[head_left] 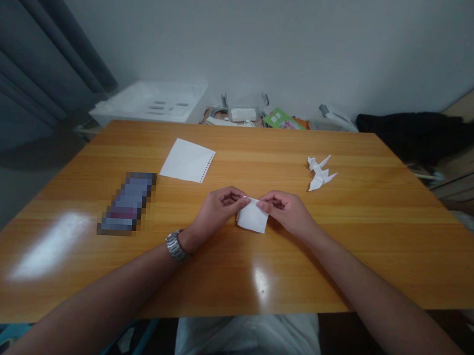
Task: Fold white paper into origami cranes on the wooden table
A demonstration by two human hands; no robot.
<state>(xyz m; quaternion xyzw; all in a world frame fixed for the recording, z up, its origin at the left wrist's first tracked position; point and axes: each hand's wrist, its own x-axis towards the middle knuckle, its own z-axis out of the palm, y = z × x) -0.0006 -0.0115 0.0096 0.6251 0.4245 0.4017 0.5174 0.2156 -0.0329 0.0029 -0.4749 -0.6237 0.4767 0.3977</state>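
Two white papers lie in the far half of the worktop [216, 277]: a loose sheet [188, 160] with a perforated edge, left of the middle, and a folded paper figure [320, 174] with pointed ends, toward the far right corner. Nearer the left edge rests a dark slab [128, 203], blurred out so that I can't make out its face. Past the far edge I see a white tray [149, 101] by the left corner, a green booklet [282, 119] near the middle and a dark cloth [414, 131] by the right corner.

From the near edge, both forearms reach inward and meet over the middle. The left hand [218, 211], with a metal watch [176, 246] at its wrist, and the right hand [294, 212] face each other around a small folded paper [253, 218]. Each thumb presses on the front of it near an upper corner, the other fingers curled behind, so both hands pinch it and partly hide those corners. Whether its lower edge touches the wood, I can't tell.

Counting up: two hands, one small paper between them, one sheet, one figure, one slab, one watch.
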